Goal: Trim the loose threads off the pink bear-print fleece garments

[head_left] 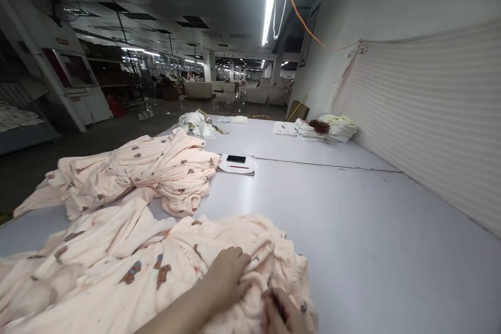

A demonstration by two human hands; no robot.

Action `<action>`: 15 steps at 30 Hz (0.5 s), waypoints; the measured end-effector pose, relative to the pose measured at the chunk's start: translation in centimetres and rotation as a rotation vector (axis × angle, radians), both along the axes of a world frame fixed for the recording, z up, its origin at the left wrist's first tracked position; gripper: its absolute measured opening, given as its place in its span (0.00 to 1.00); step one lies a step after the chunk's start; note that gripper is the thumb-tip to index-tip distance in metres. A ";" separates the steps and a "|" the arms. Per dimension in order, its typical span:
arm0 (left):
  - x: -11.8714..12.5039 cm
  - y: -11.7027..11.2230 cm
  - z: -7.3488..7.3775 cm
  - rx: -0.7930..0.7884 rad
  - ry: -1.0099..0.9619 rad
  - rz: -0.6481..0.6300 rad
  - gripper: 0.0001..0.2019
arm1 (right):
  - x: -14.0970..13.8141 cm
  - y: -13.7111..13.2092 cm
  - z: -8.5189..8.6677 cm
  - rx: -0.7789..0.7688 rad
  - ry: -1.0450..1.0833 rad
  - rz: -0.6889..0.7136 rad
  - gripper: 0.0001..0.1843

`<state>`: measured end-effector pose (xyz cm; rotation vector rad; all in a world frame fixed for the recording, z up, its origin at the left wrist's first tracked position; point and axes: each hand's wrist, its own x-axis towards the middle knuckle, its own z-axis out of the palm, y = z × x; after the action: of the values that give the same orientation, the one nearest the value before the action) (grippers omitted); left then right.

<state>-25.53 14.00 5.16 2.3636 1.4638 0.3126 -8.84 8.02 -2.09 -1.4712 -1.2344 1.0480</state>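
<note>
A soft pale-pink fleece garment [188, 258] with brown and blue printed figures lies bunched across the front of the table. My left hand [227, 277] reaches in from below and is closed on a fold of it, fingertips partly sunk in the cloth. Close by to the right, my right hand [285, 312] has its fingers curled and pinched together at the garment's gathered right part. Folds hide exactly what lies between those fingertips. Behind this garment rests a second heap of pink fleece [136, 169] with small brown prints.
Beyond the heaps, a dark phone [236, 158] and a red pen [238, 167] lie on a white pad [250, 165]. White cloth scraps [198, 122] and folded stacks [338, 128] stand at the table's far end. A striped sheet [426, 109] hangs along the right wall.
</note>
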 end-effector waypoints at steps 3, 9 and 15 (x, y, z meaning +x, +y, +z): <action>0.8 -1.8 -2.1 0.055 0.039 -0.032 0.09 | 1.9 4.0 3.0 0.042 -0.008 -0.183 0.17; -0.1 -4.4 -4.3 0.278 -0.029 -0.071 0.06 | 1.2 7.1 3.2 -0.027 0.184 -0.100 0.13; 0.8 -4.4 -3.1 0.423 -0.212 -0.044 0.25 | 0.0 4.4 4.7 -0.061 0.366 -0.052 0.11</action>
<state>-24.72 9.64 2.02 2.5750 1.3465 0.9104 -8.85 12.37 2.62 -1.2779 -0.9068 1.2624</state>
